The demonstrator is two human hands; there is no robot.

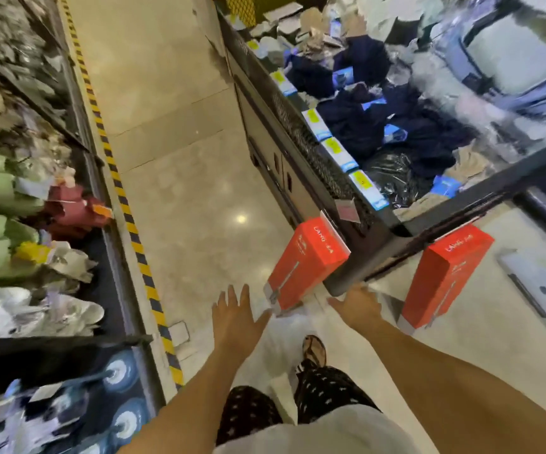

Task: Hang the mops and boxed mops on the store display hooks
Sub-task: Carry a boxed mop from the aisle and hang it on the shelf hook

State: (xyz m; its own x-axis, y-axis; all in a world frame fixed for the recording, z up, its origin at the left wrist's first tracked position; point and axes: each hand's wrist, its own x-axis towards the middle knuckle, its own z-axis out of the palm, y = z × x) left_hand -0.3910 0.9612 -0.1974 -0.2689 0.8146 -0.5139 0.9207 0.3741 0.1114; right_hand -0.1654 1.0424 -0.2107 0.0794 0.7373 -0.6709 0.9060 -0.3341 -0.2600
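Below, two empty open hands (237, 317) (358, 306) near glossy red cardboard box (307, 260).

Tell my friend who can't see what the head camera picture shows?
Two bare, open hands, left hand and right hand, reach down toward a tall red cardboard box hanging at a dark display bin's corner. A second red box hangs further right, above a shiny beige tiled floor.

Two red boxes (306, 262) (445, 273) hang at the end of the dark bin. Two bare hands (237, 317) (358, 306) reach forward, both spread and empty. One sandalled foot (314, 350) shows on the floor. Five blue-and-yellow price tags (340, 152) line the bin's edge.
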